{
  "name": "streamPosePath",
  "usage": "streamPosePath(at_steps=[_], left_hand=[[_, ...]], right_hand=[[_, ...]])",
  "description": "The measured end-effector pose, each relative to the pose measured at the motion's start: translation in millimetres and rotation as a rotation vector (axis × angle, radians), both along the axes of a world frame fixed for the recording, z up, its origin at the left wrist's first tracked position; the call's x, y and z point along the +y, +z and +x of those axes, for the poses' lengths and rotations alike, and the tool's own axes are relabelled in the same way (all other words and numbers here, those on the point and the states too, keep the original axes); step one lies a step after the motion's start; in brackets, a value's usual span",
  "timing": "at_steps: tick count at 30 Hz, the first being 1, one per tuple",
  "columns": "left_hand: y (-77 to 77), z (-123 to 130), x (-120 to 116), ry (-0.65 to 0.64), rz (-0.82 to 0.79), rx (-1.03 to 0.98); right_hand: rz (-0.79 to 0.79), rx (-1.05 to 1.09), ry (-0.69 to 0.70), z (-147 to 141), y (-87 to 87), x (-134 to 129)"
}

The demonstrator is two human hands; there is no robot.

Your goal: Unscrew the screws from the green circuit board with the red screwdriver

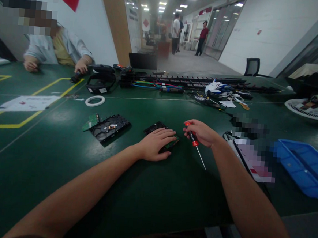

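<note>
My left hand [158,144] lies over a black device [156,127] with a green circuit board [170,143] showing at its right side; its fingers are stretched out and the thumb is apart. Just to the right, my right hand [199,132] is closed round the handle of a red and black screwdriver [195,142], whose shaft points down and toward me, its tip near the table. Further left rests a black casing [110,128] with small metal parts on it, and a loose green board [91,122] touches its left end.
A white ring [94,100] and papers [28,103] lie at the left. Cables and a glove [218,88] line the far side of the green table [142,191]. At the right are a blue tray [306,167] and a flat white object [252,159]. A person sits at the far left.
</note>
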State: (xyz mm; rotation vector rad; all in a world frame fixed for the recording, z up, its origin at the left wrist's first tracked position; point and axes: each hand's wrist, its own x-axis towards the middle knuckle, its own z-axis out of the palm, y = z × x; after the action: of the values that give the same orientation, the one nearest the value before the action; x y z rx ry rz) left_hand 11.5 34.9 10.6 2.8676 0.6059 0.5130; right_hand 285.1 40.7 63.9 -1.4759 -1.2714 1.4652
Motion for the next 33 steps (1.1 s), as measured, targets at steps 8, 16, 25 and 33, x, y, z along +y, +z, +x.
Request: streamPosePath(at_steps=[8, 16, 25, 33], left_hand=[[-2.7, -1, 3, -0.013, -0.004, -0.016], [-3.8, 1, 3, -0.009, 0.003, -0.017], [-2.3, 0, 3, -0.008, -0.004, -0.011], [-0.6, 1, 2, -0.004, 0.012, 0.014]], right_hand=[[0.827, -0.200, -0.242, -1, 37.5, -22], [1.112, -0.539, -0.174, -17, 27.8, -33], [1.088, -0.597, -0.168, -16, 29.2, -37], [1.240, -0.564, -0.206, -18, 23.7, -38]])
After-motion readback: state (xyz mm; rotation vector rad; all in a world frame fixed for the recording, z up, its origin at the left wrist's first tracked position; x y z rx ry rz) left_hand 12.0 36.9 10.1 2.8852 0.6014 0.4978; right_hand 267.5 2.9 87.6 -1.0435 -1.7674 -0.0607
